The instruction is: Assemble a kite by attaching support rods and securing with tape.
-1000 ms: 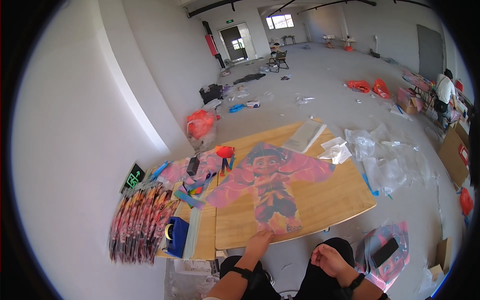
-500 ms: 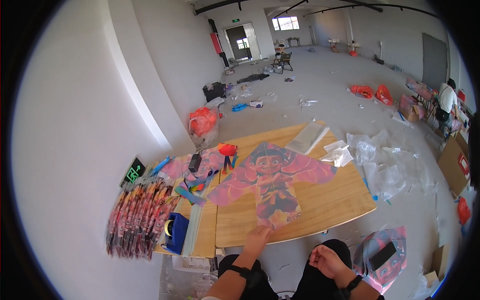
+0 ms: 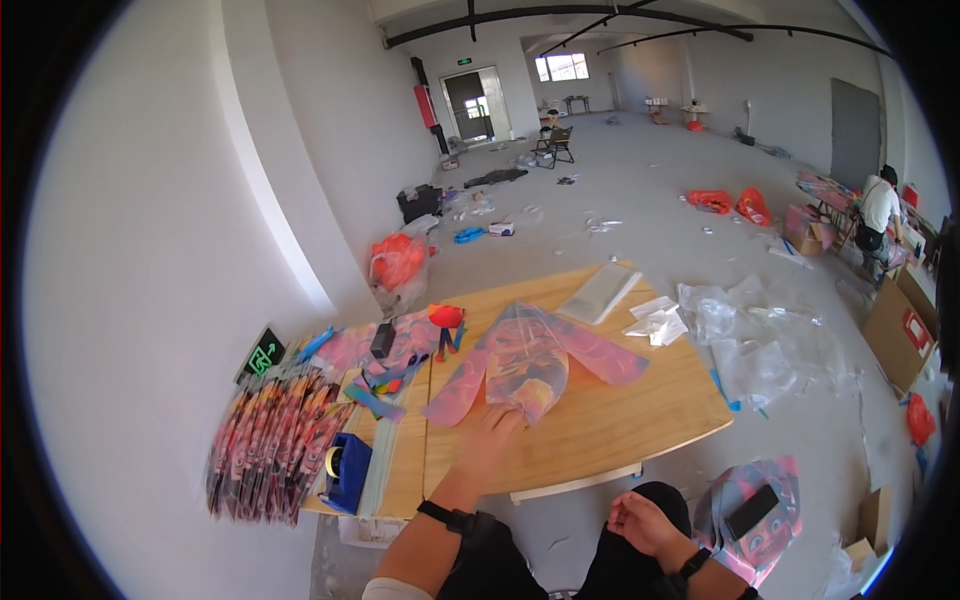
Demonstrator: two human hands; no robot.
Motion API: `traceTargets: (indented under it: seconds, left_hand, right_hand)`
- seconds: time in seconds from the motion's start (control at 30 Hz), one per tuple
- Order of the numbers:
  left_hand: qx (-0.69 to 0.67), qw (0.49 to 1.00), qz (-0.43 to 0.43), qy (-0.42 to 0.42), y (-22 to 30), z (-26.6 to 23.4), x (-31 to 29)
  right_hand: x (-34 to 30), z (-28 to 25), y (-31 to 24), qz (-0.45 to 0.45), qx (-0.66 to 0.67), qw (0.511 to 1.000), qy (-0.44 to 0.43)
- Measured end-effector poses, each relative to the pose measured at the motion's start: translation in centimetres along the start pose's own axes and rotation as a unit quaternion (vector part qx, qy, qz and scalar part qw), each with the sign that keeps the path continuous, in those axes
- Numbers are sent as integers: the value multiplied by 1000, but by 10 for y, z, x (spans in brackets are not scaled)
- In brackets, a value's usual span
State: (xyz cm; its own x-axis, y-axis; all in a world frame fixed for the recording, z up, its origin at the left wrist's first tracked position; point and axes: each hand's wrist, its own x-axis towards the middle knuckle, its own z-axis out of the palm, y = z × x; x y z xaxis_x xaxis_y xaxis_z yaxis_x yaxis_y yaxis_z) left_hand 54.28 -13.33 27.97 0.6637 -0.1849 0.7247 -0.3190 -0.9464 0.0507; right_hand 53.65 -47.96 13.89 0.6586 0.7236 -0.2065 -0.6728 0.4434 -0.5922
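Note:
A pink and red kite (image 3: 530, 350) printed with a cartoon figure lies on the wooden table (image 3: 590, 435), its lower part bent up and over and its wings hanging to both sides. My left hand (image 3: 497, 420), slightly blurred, has its fingers closed on the kite's near edge. Over my right thigh is my right hand (image 3: 645, 522), fingers curled in and nothing visible in them. Left of the kite lie a red piece with dark ribbons (image 3: 446, 318), rainbow-coloured strips (image 3: 376, 400) and a black block (image 3: 382, 340) on another printed sheet.
A blue tape dispenser (image 3: 347, 470) stands at the table's left, beside a row of packed printed kites (image 3: 270, 440). Clear plastic sleeves (image 3: 600, 292) and a crumpled white wrapper (image 3: 657, 320) lie at the far right. A phone (image 3: 752, 512) rests on printed sheets nearby. Another person (image 3: 880, 212) works at far right.
My left hand has moved away from me and slightly left, pushing the kite's near edge up so that the sheet folds. My right hand stays over my thigh. The view has shifted slightly.

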Motion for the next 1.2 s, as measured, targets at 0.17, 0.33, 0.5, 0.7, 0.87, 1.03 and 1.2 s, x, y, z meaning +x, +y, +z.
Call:
traceTargets:
  seconds: [0.17,0.33,0.5,0.7,0.87,1.03,1.2]
  left_hand:
    - [62,998,8,18,-16,-25,45]
    - [96,994,-31,41,-30,-43,82]
    - [93,993,-50,57,-25,-61,104]
    - [-18,992,-42,117,15,-100,122]
    - [4,968,248,-47,141,-158,72]
    - [-38,945,302,-120,220,-187,-4]
    - [-61,925,337,-164,228,-174,-52]
  right_hand:
    - [2,-2,0,-4,0,1000,-12]
    - [4,-4,3,-7,-5,1000,-18]
    - [5,-6,9,-14,-14,1000,-14]
    - [11,-8,12,-21,-124,992,-29]
    - [-2,37,-24,28,-28,997,-64]
    - [29,52,-41,-4,82,990,-114]
    - [50,39,-54,-102,97,988,-64]
